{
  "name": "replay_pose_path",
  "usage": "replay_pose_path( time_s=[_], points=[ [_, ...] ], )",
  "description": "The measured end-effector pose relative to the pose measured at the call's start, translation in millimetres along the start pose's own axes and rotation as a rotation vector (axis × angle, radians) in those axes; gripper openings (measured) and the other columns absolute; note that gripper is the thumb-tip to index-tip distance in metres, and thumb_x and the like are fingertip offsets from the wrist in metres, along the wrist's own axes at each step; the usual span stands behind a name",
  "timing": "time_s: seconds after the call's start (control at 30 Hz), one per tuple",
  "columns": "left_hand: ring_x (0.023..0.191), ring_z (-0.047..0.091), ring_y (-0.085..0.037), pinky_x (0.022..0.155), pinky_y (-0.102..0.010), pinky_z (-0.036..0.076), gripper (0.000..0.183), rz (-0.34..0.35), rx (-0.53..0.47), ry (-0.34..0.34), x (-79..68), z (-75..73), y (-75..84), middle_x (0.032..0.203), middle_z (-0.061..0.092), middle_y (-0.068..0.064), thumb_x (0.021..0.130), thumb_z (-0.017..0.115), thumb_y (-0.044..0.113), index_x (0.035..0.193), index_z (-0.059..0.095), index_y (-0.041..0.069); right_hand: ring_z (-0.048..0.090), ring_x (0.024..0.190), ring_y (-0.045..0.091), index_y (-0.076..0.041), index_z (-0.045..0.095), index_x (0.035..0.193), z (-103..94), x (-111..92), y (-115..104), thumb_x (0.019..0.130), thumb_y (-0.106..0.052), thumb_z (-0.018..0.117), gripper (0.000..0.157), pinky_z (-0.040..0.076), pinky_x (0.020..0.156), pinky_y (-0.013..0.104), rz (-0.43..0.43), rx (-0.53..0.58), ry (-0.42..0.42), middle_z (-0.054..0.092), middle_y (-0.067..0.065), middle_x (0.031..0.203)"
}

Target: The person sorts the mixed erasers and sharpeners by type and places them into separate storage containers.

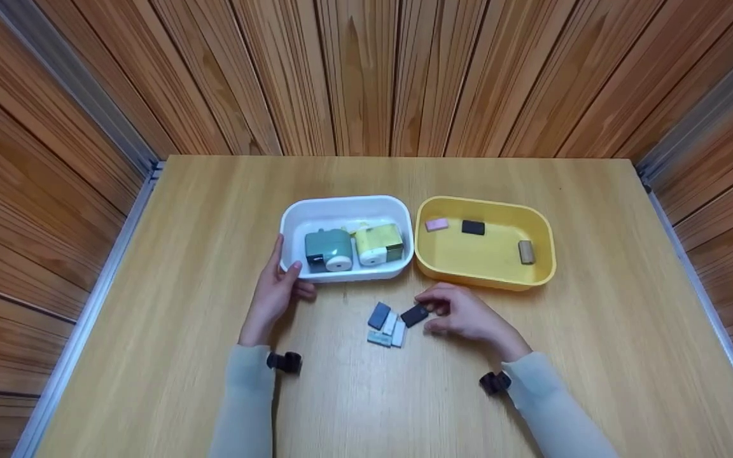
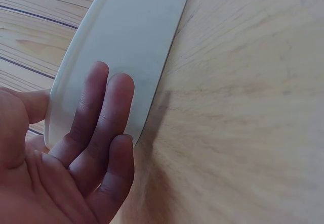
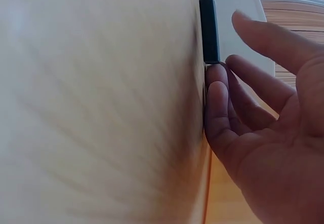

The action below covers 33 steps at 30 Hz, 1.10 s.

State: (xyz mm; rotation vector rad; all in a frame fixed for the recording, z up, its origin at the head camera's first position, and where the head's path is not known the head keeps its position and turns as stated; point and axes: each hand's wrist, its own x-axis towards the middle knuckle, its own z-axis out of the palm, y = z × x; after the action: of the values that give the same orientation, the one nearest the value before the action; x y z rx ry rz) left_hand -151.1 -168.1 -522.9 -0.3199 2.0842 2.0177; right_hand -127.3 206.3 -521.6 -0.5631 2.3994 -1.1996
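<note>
My left hand (image 1: pixel 271 296) grips the left front corner of a white plastic bin (image 1: pixel 346 202). Its thumb lies over the rim, and several fingers rest along the outer wall (image 2: pixel 142 21). Inside the bin sit a green device (image 1: pixel 329 245) and a yellow one (image 1: pixel 379 242), both resembling pencil sharpeners. My right hand (image 1: pixel 465 312) is low over the table, its fingertips touching the end of a small black eraser-like block (image 1: pixel 414 315). In the right wrist view the thumb stands apart from that dark block (image 3: pixel 210 32).
Beside the black block lie a dark blue block (image 1: pixel 379 315) and several pale ones (image 1: pixel 399 333). A yellow bin (image 1: pixel 484 283) stands right of the white one, holding a pink block (image 1: pixel 436 224), a black block (image 1: pixel 473 227) and a brown block (image 1: pixel 526 252). Wood-panelled walls enclose the table.
</note>
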Motion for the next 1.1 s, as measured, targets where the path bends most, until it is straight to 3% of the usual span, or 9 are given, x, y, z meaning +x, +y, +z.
replay_pose_path(
  time_s=[0.37,0.67,1.1],
  points=[
    [0.082,0.071,-0.034,0.081,-0.04,0.059,0.068,0.002,0.005,-0.006,-0.3,-0.3,0.0,0.087,0.067,-0.022,0.106,0.049,0.027,0.158,0.009,0.045,0.054,0.094,0.018,-0.019,0.074,0.116,4.6,2.8,-3.0,0.083,-0.007,0.081,0.036,0.044,0.086,0.037,0.052,-0.085,0.016,0.061,-0.006,0.105],
    [0.082,0.071,-0.034,0.082,-0.041,0.059,0.068,0.009,-0.011,-0.005,-2.0,0.9,-0.1,0.087,0.067,-0.021,0.106,0.05,0.026,0.158,0.011,0.045,0.054,0.09,0.016,-0.015,0.075,0.105,7.3,2.6,-2.3,0.083,-0.004,0.078,0.024,0.044,0.082,0.036,-0.012,-0.14,0.032,0.059,-0.005,0.098],
    [0.081,0.071,-0.033,0.079,-0.041,0.059,0.067,0.011,-0.008,-0.01,-1.7,0.5,0.2,0.087,0.067,-0.021,0.106,0.049,0.025,0.158,0.01,0.044,0.055,0.088,0.017,-0.018,0.073,0.107,5.0,0.3,-1.7,0.085,-0.009,0.078,0.024,0.047,0.079,0.035,0.031,-0.077,0.015,0.061,-0.004,0.095]
  ],
)
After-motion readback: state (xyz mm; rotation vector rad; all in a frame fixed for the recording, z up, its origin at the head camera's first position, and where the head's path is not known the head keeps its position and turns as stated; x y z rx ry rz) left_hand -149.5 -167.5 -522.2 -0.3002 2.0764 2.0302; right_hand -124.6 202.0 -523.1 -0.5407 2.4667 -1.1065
